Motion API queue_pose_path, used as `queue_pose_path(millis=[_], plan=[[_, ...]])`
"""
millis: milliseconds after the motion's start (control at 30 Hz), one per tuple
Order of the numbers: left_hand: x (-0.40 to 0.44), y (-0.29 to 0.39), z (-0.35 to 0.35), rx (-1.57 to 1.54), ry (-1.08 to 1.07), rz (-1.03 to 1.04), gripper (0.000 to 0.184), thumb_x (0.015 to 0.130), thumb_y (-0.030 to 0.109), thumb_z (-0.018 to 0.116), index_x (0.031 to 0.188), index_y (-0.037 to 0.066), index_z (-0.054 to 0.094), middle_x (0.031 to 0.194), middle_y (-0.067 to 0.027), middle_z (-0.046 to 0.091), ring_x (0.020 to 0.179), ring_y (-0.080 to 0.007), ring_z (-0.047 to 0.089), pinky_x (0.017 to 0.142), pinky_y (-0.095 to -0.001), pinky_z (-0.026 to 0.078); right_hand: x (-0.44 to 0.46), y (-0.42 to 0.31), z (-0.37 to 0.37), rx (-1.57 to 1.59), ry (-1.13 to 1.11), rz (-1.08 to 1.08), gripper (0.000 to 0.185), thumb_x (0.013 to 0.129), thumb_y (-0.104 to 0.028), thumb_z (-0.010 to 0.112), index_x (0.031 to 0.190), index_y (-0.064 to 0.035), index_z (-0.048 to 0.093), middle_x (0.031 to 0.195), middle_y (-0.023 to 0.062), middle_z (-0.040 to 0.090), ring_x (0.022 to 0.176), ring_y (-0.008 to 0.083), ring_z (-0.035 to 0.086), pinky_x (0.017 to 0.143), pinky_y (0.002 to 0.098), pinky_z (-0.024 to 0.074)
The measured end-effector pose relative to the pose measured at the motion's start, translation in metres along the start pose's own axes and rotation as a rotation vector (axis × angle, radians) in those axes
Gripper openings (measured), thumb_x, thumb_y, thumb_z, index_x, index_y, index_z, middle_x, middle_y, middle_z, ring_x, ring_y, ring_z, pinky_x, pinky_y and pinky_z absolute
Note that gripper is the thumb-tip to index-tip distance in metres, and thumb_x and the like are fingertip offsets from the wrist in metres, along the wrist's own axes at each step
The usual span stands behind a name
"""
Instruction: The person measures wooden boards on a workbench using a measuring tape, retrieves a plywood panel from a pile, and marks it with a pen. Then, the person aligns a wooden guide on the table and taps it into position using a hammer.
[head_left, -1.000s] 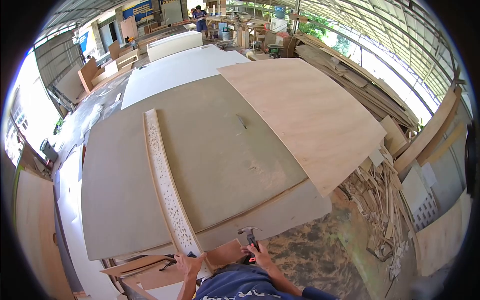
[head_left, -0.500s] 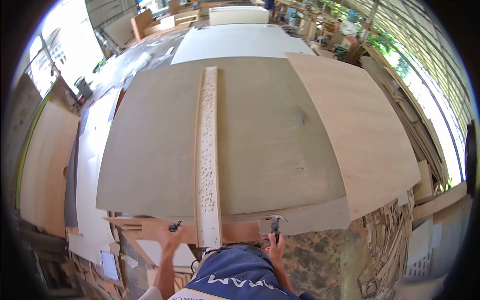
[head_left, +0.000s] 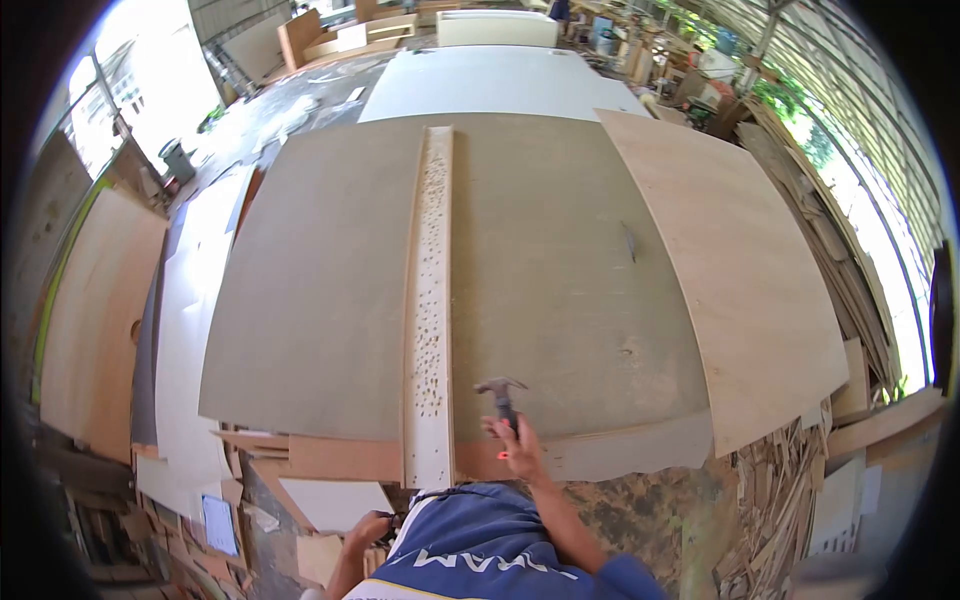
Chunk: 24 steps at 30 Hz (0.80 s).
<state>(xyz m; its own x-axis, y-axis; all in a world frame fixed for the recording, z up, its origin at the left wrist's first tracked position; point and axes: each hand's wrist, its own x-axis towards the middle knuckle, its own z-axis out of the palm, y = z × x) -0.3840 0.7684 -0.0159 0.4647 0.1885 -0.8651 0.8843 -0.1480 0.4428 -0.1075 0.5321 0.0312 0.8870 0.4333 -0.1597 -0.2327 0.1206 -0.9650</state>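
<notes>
A claw hammer (head_left: 502, 393) with a dark handle is in my right hand (head_left: 522, 446), raised over the near edge of the large greenish-brown board (head_left: 560, 300). My fingers wrap its handle, and the head points up and away from me. Left of the hammer, a long pale strip (head_left: 429, 430) with raised sides lies across the board, dotted with many small marks or holes. My left hand (head_left: 371, 528) is low beside my waist, closed around something dark that I cannot make out.
A light plywood sheet (head_left: 740, 290) overlaps the board on the right; a white sheet (head_left: 500, 80) lies beyond it. Thin wood offcuts (head_left: 765, 490) pile up at the lower right. More panels (head_left: 95, 310) lean at the left. A thin dark object (head_left: 629, 242) rests on the board.
My right hand has lifted the hammer forward and left, over the board's near edge. My left hand has dropped from beside the strip back to my waist.
</notes>
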Motion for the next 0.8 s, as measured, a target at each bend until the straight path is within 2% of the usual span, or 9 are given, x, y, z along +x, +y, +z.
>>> queue_pose_path(millis=[67, 133, 200, 367, 433, 500, 667, 733, 800], plan=[[0.016, 0.003, 0.014, -0.239, 0.218, 0.1, 0.032, 0.078, 0.015, 0.064, 0.107, 0.0, 0.065, 0.079, -0.0107, 0.066, 0.066, -0.0164, 0.06, 0.058, -0.0302, 0.049, 0.02, 0.024, 0.018, 0.003, -0.033, 0.026, 0.033, 0.095, -0.027, 0.052, 0.11, 0.0018, 0.05, 0.106, 0.011, 0.064, 0.092, 0.0154, 0.061, 0.08, 0.0295, 0.0488], [0.021, 0.003, 0.014, -0.175, 0.274, 0.151, 0.041, 0.075, 0.01, 0.067, 0.114, 0.0, 0.061, 0.082, -0.0111, 0.066, 0.07, -0.0161, 0.061, 0.06, -0.0295, 0.049, 0.024, 0.038, 0.037, 0.002, -0.079, 0.059, 0.036, 0.095, -0.028, 0.052, 0.113, 0.0022, 0.049, 0.109, 0.0118, 0.063, 0.095, 0.0165, 0.062, 0.083, 0.0294, 0.0481], [0.034, -0.015, 0.016, -0.369, 0.247, 0.254, 0.045, 0.072, 0.009, 0.068, 0.115, -0.002, 0.06, 0.084, -0.009, 0.066, 0.069, -0.0147, 0.058, 0.06, -0.0269, 0.047, 0.021, 0.042, 0.056, -0.153, 0.039, 0.084, 0.037, 0.091, -0.035, 0.057, 0.109, -0.0024, 0.053, 0.097, 0.0077, 0.062, 0.083, 0.0143, 0.058, 0.076, 0.0301, 0.0483], [-0.011, 0.036, -0.011, -0.643, 0.266, 0.285, 0.039, 0.07, 0.008, 0.066, 0.107, -0.003, 0.063, 0.08, -0.0027, 0.061, 0.064, -0.0092, 0.051, 0.058, -0.0212, 0.04, 0.023, 0.045, 0.062, -0.268, 0.072, 0.013, 0.04, 0.092, -0.039, 0.055, 0.109, -0.0033, 0.051, 0.092, 0.0083, 0.058, 0.084, 0.0179, 0.055, 0.076, 0.0334, 0.0457], [-0.01, 0.042, -0.016, -0.703, 0.246, 0.285, 0.021, 0.073, 0.009, 0.064, 0.092, -0.001, 0.065, 0.072, -0.0017, 0.058, 0.057, -0.0085, 0.05, 0.052, -0.0221, 0.038, 0.028, 0.052, 0.059, -0.199, -0.023, 0.112, 0.033, 0.094, -0.032, 0.055, 0.112, -0.0038, 0.052, 0.098, 0.0026, 0.057, 0.086, 0.0092, 0.051, 0.078, 0.0259, 0.0432], [-0.003, 0.039, -0.021, -0.729, 0.233, 0.254, 0.016, 0.074, 0.009, 0.063, 0.087, 0.0, 0.065, 0.07, -0.0021, 0.058, 0.055, -0.0088, 0.049, 0.049, -0.0223, 0.038, 0.027, 0.053, 0.063, -0.211, -0.053, 0.14, 0.033, 0.094, -0.032, 0.055, 0.11, -0.0042, 0.052, 0.095, 0.0016, 0.054, 0.085, 0.0095, 0.048, 0.078, 0.0258, 0.0424], [-0.009, 0.034, -0.043, -0.771, 0.319, 0.27, 0.012, 0.075, 0.009, 0.061, 0.077, -0.003, 0.061, 0.074, -0.0134, 0.066, 0.045, -0.0124, 0.052, 0.042, -0.0242, 0.042, 0.024, 0.043, 0.095, -0.141, -0.107, 0.245, 0.035, 0.094, -0.037, 0.054, 0.108, -0.0049, 0.05, 0.09, 0.0016, 0.049, 0.083, 0.0104, 0.044, 0.074, 0.0265, 0.0403], [-0.008, 0.022, -0.062, -0.766, 0.311, 0.288, 0.016, 0.075, 0.011, 0.061, 0.075, -0.004, 0.059, 0.076, -0.0181, 0.067, 0.042, -0.0152, 0.053, 0.039, -0.0259, 0.043, 0.025, 0.041, 0.116, -0.16, -0.056, 0.139, 0.038, 0.093, -0.041, 0.053, 0.104, -0.0052, 0.05, 0.085, 0.0029, 0.05, 0.079, 0.0119, 0.045, 0.07, 0.0287, 0.0406], [-0.01, 0.016, -0.078, -0.824, 0.349, 0.3, 0.016, 0.076, 0.015, 0.058, 0.076, -0.002, 0.056, 0.078, -0.02, 0.067, 0.043, -0.017, 0.054, 0.035, -0.0265, 0.042, 0.028, 0.03, 0.133, -0.215, -0.165, 0.274, 0.04, 0.092, -0.045, 0.054, 0.099, -0.0052, 0.049, 0.08, 0.0051, 0.051, 0.074, 0.0144, 0.047, 0.067, 0.0317, 0.0413]])
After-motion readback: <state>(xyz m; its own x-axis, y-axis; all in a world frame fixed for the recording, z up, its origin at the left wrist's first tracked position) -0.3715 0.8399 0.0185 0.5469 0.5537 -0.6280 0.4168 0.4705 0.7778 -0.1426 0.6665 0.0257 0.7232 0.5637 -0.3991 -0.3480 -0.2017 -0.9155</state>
